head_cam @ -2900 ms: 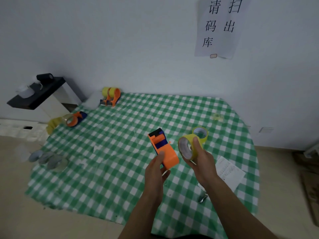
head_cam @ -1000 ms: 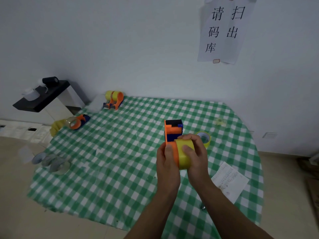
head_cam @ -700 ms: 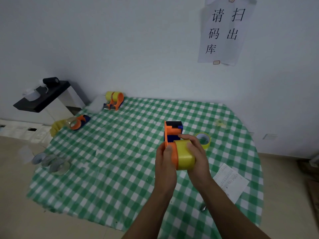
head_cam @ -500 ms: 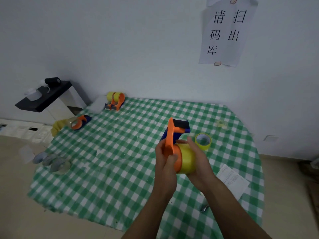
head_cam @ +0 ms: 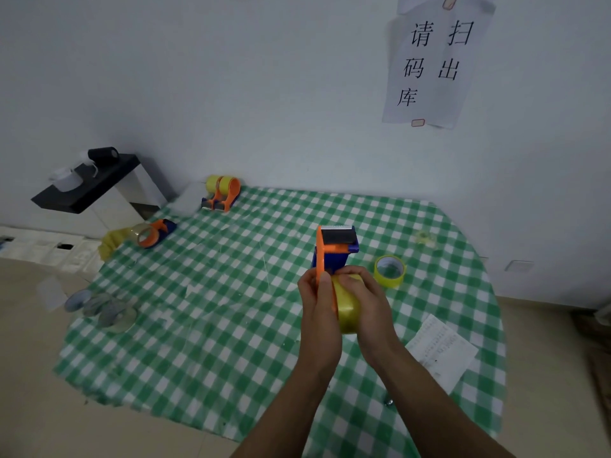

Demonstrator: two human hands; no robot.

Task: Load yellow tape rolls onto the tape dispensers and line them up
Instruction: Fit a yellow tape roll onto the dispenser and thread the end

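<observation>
While the left hand (head_cam: 319, 312) grips the orange dispenser (head_cam: 330, 251) (blade end up), the right hand (head_cam: 367, 305) curls round the yellow roll (head_cam: 345, 309) pressed against it above the checked cloth (head_cam: 231, 309); a spare roll (head_cam: 389, 271) lies just beside.

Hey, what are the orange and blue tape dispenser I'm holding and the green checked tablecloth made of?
Orange and blue tape dispenser: likely moulded plastic, smooth, solid colours; the grey toothed strip on top looks like metal. Green and white checked tablecloth: probably thin plastic sheet or coated cloth, judging by pale glossy creases; unclear which.
</observation>
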